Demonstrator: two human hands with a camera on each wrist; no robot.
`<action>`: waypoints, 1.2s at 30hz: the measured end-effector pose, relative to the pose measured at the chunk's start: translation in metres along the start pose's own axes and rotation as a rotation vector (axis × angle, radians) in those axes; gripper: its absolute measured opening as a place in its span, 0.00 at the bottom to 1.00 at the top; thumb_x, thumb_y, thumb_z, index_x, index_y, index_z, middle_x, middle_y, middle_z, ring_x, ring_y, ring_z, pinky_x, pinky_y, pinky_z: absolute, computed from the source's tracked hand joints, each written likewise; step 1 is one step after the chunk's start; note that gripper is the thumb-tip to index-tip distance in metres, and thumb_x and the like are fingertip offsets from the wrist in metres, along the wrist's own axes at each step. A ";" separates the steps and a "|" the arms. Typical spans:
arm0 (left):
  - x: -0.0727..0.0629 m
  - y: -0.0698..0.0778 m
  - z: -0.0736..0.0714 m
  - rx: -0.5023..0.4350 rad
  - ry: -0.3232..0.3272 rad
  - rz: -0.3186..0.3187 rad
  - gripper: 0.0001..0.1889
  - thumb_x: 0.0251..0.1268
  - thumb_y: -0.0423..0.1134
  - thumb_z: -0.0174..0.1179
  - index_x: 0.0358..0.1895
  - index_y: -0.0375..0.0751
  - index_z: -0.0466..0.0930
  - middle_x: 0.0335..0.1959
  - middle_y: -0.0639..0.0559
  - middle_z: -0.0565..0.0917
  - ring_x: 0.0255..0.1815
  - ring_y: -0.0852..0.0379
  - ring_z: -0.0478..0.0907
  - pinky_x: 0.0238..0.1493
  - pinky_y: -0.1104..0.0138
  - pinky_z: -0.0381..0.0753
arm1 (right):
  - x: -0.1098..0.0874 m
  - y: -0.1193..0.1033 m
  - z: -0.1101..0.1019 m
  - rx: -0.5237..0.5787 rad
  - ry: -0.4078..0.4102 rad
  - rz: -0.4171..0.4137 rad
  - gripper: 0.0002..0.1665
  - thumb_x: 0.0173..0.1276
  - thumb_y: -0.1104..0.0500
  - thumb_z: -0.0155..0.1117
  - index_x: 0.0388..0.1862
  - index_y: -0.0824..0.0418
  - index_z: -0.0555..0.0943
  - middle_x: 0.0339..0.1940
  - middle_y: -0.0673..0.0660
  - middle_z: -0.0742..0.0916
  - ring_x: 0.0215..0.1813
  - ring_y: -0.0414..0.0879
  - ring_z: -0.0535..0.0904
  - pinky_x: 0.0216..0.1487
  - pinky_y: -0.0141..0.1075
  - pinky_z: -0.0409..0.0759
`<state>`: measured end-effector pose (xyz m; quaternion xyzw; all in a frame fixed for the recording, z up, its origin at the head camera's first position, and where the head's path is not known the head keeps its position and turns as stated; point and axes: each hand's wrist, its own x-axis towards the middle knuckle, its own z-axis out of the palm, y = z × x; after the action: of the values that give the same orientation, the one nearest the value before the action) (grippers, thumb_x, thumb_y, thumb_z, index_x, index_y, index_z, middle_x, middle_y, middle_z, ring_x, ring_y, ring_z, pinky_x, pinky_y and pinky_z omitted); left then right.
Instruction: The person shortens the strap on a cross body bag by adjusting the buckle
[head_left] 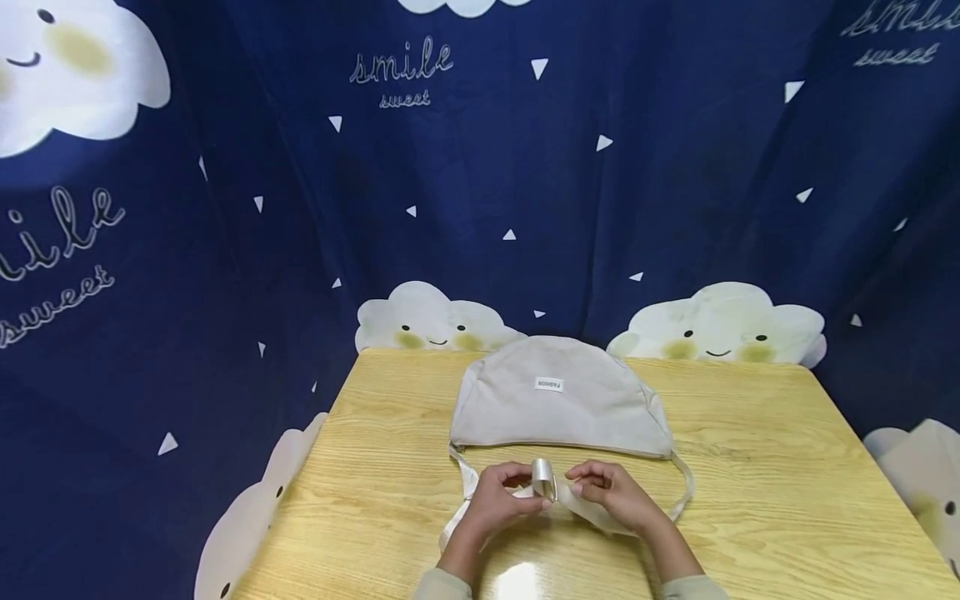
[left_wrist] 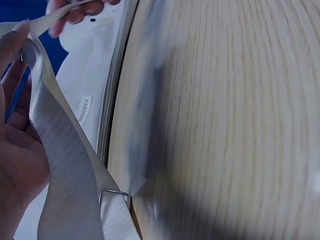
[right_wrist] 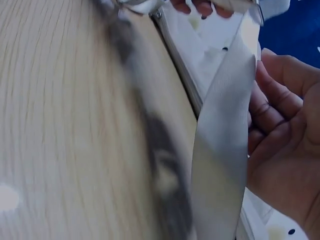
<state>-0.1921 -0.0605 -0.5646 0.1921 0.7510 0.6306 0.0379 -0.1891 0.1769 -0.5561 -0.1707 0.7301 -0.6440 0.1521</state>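
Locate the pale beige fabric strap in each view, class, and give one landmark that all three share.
Head: pale beige fabric strap, low in the picture, near centre.
Left wrist: left side, from the upper left down to the bottom edge.
Right wrist: right of centre, from the top to the bottom edge.
Shared landmark: light yellow wood-grain tabletop.

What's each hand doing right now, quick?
Left hand: closed, pinching the long, flat, cream fabric strap where it loops.
Right hand: closed, pinching the edge of that same strap.
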 end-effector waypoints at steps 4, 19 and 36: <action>-0.001 0.012 -0.002 -0.013 -0.004 0.004 0.19 0.41 0.35 0.75 0.41 0.39 0.84 0.35 0.53 0.83 0.38 0.48 0.78 0.42 0.57 0.76 | -0.006 0.009 -0.006 -0.026 -0.033 0.006 0.13 0.66 0.67 0.58 0.47 0.75 0.76 0.36 0.62 0.82 0.36 0.43 0.77 0.36 0.32 0.76; -0.008 0.041 -0.006 -0.057 -0.024 -0.020 0.19 0.41 0.27 0.72 0.42 0.34 0.82 0.36 0.48 0.82 0.38 0.43 0.77 0.42 0.56 0.75 | -0.005 0.009 -0.001 -0.043 -0.017 -0.063 0.12 0.64 0.66 0.60 0.44 0.73 0.77 0.33 0.60 0.82 0.34 0.43 0.78 0.33 0.32 0.76; -0.009 0.042 -0.007 -0.074 -0.036 -0.026 0.19 0.42 0.28 0.72 0.43 0.30 0.81 0.35 0.49 0.82 0.37 0.33 0.75 0.41 0.55 0.77 | 0.005 -0.007 0.014 -0.014 0.056 -0.123 0.09 0.62 0.67 0.63 0.38 0.72 0.76 0.29 0.58 0.82 0.30 0.40 0.77 0.31 0.31 0.76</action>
<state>-0.1758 -0.0647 -0.5247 0.1922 0.7289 0.6538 0.0665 -0.1869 0.1618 -0.5513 -0.1984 0.7267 -0.6514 0.0906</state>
